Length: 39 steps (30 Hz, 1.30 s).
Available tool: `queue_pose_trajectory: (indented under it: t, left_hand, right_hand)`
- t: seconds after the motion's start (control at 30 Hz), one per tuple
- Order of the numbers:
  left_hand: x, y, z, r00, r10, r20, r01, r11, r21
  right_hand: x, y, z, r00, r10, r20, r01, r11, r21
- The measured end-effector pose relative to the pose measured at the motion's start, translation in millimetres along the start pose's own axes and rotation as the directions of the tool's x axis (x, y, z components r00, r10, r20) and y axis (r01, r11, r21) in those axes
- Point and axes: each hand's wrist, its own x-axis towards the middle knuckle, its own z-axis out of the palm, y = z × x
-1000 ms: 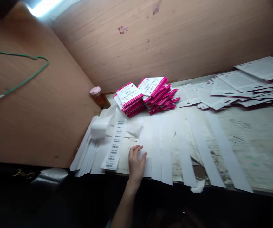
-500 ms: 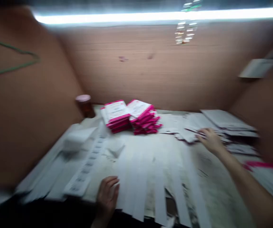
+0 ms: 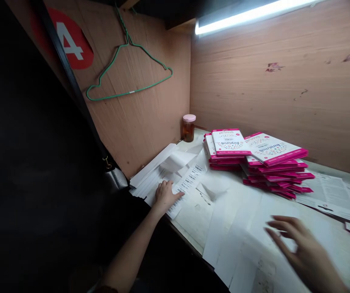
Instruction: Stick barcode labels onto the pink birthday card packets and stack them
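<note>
My left hand (image 3: 165,198) is on the white strip of barcode labels (image 3: 190,179) at the left of the table, thumb spread away from bent fingers. Beside it lie a stack of white paper strips (image 3: 155,165) and a curled white sheet (image 3: 177,159). My right hand (image 3: 299,242), a little blurred, is over pale strips (image 3: 238,236) at the front, its fingers apart and nothing between them. Behind the hands stand two piles of pink-edged white packets, a left pile (image 3: 229,144) and a right pile (image 3: 275,148), with "birthday" printed on the left one.
A jar with a pink lid (image 3: 188,128) stands in the back left corner. Printed white cards (image 3: 327,193) lie at the right. A green hanger (image 3: 129,91) hangs on the left wooden wall, and a lit tube (image 3: 254,18) runs above.
My view has swung left. My left hand has moved from the front edge onto the barcode strip. My right hand has left the white cards and come back over the pale strips.
</note>
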Motion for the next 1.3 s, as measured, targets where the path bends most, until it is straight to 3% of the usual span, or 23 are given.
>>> queue_pose_trajectory:
  t: [0.1, 0.17, 0.23, 0.3, 0.37, 0.4, 0.47, 0.53, 0.63, 0.7, 0.83, 0.93, 1.1, 1.23, 1.3]
  left_hand:
    - [8.1, 5.8, 2.4, 0.995, 0.0, 0.101, 0.013, 0.992, -0.126]
    - [3.6, 6.8, -3.2, 0.987, 0.059, 0.147, -0.028, 0.978, -0.205]
    - [-6.1, 3.9, -11.8, 0.973, 0.119, 0.198, -0.036, 0.924, -0.381]
    - [-17.2, -2.0, -20.6, 0.947, 0.172, 0.27, 0.029, 0.795, -0.607]
    - [-26.0, -7.9, -29.6, 0.908, 0.217, 0.359, 0.119, 0.688, -0.716]
    - [-28.6, -9.6, -34.6, 0.889, 0.237, 0.392, 0.132, 0.687, -0.715]
    - [-29.4, -7.8, -46.7, 0.867, 0.265, 0.423, 0.101, 0.737, -0.669]
    - [-25.3, 2.7, -61.2, 0.852, 0.301, 0.428, 0.065, 0.751, -0.657]
    - [-14.3, 31.3, -81.4, 0.85, 0.381, 0.364, 0.077, 0.594, -0.801]
    - [-6.9, 51.5, -89.2, 0.893, 0.363, 0.267, 0.064, 0.483, -0.873]
    - [2.1, 73.7, -90.1, 0.956, 0.23, 0.18, 0.054, 0.467, -0.883]
    - [2.3, 73.9, -87.5, 0.968, 0.204, 0.145, 0.029, 0.483, -0.875]
    - [-2.0, 70.7, -87.7, 0.981, 0.141, 0.135, 0.049, 0.492, -0.869]
    - [4.5, 71.3, -90.8, 0.969, 0.111, 0.22, 0.17, 0.349, -0.922]
    - [11.7, 68.2, -93.3, 0.949, 0.087, 0.305, 0.274, 0.259, -0.926]
  right_hand:
    - [10.2, -47.9, 61.4, 0.985, -0.01, 0.173, -0.02, 0.985, 0.169]
    - [24.9, -72.3, 96.9, 0.975, 0.043, 0.22, -0.11, 0.947, 0.302]
    - [46.5, -88.0, 125.4, 0.959, 0.173, 0.226, -0.258, 0.861, 0.438]
    - [72.4, -97.3, 146.0, 0.929, 0.304, 0.208, -0.367, 0.702, 0.611]
    - [97.2, -104.5, 157.9, 0.918, 0.368, 0.147, -0.333, 0.514, 0.791]
    - [107.2, -108.4, 160.6, 0.923, 0.373, 0.091, -0.265, 0.446, 0.855]
    - [119.6, -118.3, 160.8, 0.94, 0.339, -0.031, -0.116, 0.405, 0.907]
    - [120.8, -130.8, 156.3, 0.965, 0.246, -0.086, -0.034, 0.445, 0.895]
    - [108.3, -151.2, 147.1, 0.999, 0.037, -0.023, -0.001, 0.55, 0.835]
    - [97.4, -162.9, 142.1, 0.996, -0.088, 0.001, 0.059, 0.667, 0.742]
    - [82.7, -177.8, 135.9, 0.958, -0.218, -0.185, 0.282, 0.826, 0.488]
    - [78.5, -183.8, 133.0, 0.911, -0.273, -0.311, 0.376, 0.859, 0.348]
    - [77.7, -191.3, 131.1, 0.85, -0.33, -0.41, 0.426, 0.889, 0.167]
    - [69.7, -193.8, 131.8, 0.832, -0.397, -0.389, 0.465, 0.88, 0.095]
    - [62.9, -194.0, 130.7, 0.795, -0.49, -0.358, 0.535, 0.844, 0.033]
